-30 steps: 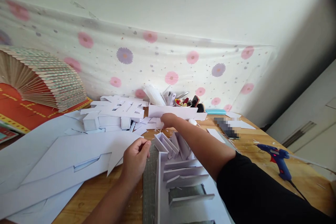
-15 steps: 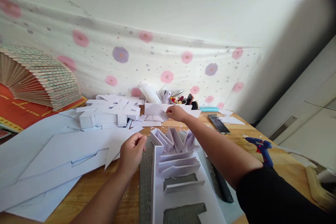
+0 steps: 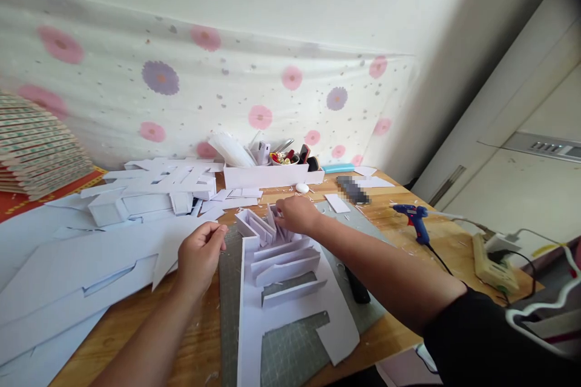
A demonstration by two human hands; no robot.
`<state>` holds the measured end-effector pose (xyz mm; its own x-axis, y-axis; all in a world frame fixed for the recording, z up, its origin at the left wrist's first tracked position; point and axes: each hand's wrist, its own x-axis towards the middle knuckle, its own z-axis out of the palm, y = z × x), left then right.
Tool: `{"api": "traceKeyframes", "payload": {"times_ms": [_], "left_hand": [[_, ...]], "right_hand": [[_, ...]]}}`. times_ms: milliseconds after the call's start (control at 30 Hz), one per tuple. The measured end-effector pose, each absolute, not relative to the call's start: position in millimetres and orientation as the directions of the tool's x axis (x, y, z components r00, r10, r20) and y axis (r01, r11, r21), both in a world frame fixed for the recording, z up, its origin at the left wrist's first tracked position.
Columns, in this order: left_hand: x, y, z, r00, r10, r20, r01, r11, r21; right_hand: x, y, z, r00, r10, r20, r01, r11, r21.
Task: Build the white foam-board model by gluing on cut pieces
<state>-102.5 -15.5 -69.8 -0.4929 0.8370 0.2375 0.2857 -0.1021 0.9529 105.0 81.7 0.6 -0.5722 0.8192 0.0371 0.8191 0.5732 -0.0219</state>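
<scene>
A white paper model (image 3: 281,266) with rows of upright strips lies on a green cutting mat (image 3: 295,357) in front of me. My right hand (image 3: 295,214) is at the model's far end, its fingers pinched on a small white paper piece (image 3: 275,213) among the upright strips. My left hand (image 3: 200,254) rests loosely curled just left of the model, on the tip of a large white sheet (image 3: 68,272), and I see nothing in it.
A white tray of tools (image 3: 267,175) stands by the flowered wall cloth. A pile of white cut pieces (image 3: 154,184) lies at the left. A blue glue gun (image 3: 415,217), a power strip (image 3: 492,257), a phone (image 3: 353,189) and a black knife (image 3: 356,290) are on the right.
My right hand has drawn back from the white tray, carrying a small paper piece, to the far end of the model. The view has swung right. The left hand stays beside the model.
</scene>
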Motion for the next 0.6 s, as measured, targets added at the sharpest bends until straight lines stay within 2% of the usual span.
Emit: {"api": "traceKeyframes", "payload": {"times_ms": [300,467,600], "left_hand": [[-95,-20,-66,-0.459,0.858,0.232,0.336,-0.074,0.939],[-96,-22,-64,-0.449,0.856,0.257,0.358,-0.092,0.929],[-96,-23,-60,-0.451,0.857,0.249,0.359,-0.081,0.93]], "right_hand": [[87,150,11,-0.647,0.763,0.006,0.763,0.647,-0.005],[33,186,2,-0.715,0.685,-0.14,0.683,0.727,0.072],[0,201,-14,-0.702,0.678,-0.217,0.673,0.732,0.11]]}}
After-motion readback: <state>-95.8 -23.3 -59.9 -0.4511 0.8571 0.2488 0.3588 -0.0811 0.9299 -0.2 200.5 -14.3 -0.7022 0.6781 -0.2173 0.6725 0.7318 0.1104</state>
